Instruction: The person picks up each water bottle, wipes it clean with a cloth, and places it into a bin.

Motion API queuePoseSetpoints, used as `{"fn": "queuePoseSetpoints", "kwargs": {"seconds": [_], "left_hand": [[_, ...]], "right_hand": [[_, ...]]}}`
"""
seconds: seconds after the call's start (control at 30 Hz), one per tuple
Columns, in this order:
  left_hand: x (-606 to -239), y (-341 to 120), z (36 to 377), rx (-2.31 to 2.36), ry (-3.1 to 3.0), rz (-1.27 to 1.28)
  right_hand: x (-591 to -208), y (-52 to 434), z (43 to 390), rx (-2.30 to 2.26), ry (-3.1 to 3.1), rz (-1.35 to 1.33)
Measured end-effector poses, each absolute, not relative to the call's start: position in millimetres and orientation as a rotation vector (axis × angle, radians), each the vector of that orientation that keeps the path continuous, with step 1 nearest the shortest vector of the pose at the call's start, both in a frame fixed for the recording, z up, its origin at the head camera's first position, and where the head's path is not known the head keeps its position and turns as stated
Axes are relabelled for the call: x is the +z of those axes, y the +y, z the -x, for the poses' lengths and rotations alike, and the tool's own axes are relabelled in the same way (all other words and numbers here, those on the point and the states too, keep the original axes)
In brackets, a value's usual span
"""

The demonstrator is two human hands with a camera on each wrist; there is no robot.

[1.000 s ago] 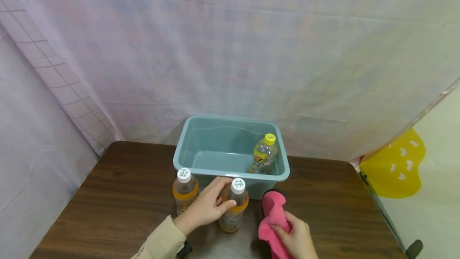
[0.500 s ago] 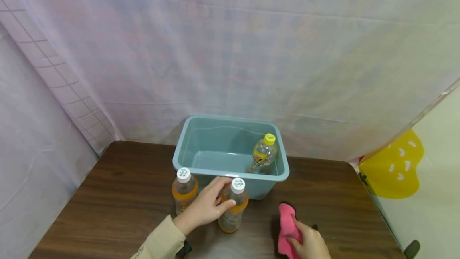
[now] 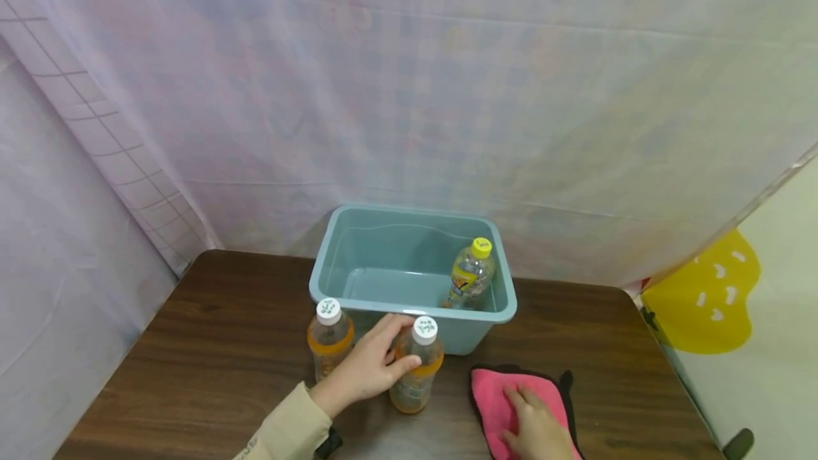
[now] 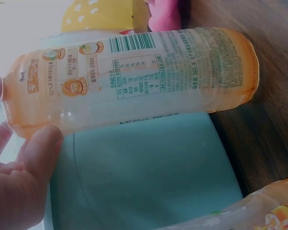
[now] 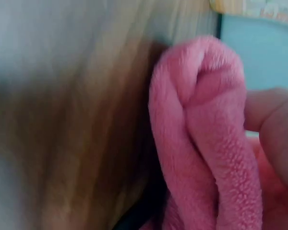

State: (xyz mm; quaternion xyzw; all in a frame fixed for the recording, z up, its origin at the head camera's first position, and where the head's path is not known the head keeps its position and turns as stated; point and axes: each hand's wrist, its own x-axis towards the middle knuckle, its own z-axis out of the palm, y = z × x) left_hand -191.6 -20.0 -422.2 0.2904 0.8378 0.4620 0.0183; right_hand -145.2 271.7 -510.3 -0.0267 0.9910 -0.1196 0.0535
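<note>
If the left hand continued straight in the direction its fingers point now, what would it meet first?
Probably the front wall of the teal tub. The left hand grips the orange bottle, and its fingers point up and away toward the tub just behind the bottle. Depth is unclear in the head view, so this is a guess.

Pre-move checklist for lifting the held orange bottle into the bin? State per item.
1. Left hand grips the right orange bottle: ok, fingers and thumb wrap it below the cap.
2. Bottle cap on: ok; tightness cannot tell.
3. Teal bin has free floor: ok, only the yellow-capped bottle leans in its right end.
4. Second orange bottle apart from the held one: ok, it stands upright to the left with a gap.
5. Right hand out of the path: ok, it rests on the pink cloth, right of the bottle.
</note>
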Motion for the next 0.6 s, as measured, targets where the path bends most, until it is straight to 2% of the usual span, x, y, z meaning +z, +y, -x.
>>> {"fn": "queuePoseSetpoints", "kwargs": {"seconds": [0.3, 0.6], "left_hand": [[-422, -20, 192, 1.437, 2.61, -0.919], [-422, -20, 193, 1.425, 2.621, -0.939]], "right_hand": [[-510, 286, 163, -0.485, 2.87, 0.092], [-487, 293, 159, -0.655, 3.061, 0.32]]}}
